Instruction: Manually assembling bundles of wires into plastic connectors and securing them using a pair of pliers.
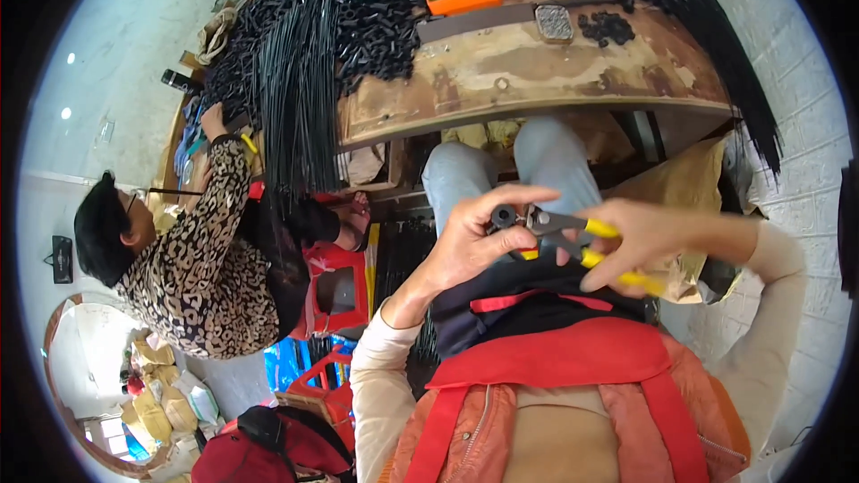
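Black round-ended part (504, 216) sits within the left hand (470, 240), the nearer one, pinched between thumb and forefinger; its long axis seems to point up at the viewer, though foreshortening hides it. Just right are pliers (565, 223), the right hand (633, 240) half-curled around their spread handles. One part, one pair of pliers.

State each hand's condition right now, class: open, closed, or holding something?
Left hand: closed, holding a black round-ended piece.
Right hand: closed around yellow-handled pliers.
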The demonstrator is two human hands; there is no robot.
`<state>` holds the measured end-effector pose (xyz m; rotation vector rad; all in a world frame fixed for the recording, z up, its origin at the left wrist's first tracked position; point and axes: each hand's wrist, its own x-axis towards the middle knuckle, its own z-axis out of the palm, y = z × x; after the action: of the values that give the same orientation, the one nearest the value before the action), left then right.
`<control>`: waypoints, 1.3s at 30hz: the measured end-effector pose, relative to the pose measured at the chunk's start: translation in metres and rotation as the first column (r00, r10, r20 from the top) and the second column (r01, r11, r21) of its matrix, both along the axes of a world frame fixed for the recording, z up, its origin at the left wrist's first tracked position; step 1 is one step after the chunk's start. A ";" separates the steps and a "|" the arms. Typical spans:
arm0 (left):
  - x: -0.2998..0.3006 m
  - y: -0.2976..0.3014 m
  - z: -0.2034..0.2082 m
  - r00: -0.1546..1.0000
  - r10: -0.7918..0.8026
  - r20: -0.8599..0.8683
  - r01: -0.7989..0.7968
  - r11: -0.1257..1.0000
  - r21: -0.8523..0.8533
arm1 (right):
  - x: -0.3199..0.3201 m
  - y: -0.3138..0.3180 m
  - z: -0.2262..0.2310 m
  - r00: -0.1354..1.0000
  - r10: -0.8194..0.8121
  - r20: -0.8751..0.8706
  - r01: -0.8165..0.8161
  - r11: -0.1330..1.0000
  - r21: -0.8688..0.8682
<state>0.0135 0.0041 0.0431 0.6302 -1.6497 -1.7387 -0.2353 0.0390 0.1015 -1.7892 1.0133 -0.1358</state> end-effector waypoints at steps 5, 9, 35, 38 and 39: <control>-0.025 -0.022 -0.001 0.992 0.123 0.017 -0.120 0.988 -0.101 | -0.024 -0.010 -0.026 0.986 -0.156 0.059 0.142 0.599 -0.788; -0.022 -0.028 -0.008 0.995 0.080 0.056 -0.080 0.997 -0.006 | -0.033 -0.022 -0.008 0.979 -0.043 -0.199 -0.154 0.480 -0.864; -0.051 -0.046 -0.020 0.996 0.076 -0.038 -0.075 0.997 0.031 | -0.045 -0.035 -0.046 0.965 -0.234 0.117 0.204 0.396 -0.895; -0.046 -0.051 -0.020 0.997 0.068 -0.030 -0.068 0.998 0.001 | -0.053 -0.032 -0.042 0.989 -0.141 -0.034 0.081 0.730 -0.679; -0.042 -0.052 -0.022 1.000 -0.010 -0.016 0.010 1.000 0.018 | -0.052 -0.034 -0.030 0.985 -0.130 0.110 0.160 0.928 -0.337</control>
<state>-0.0289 -0.0481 0.0213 0.6158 -1.6307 -1.7630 -0.2871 0.0055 0.0719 -2.0005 1.1107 -0.5069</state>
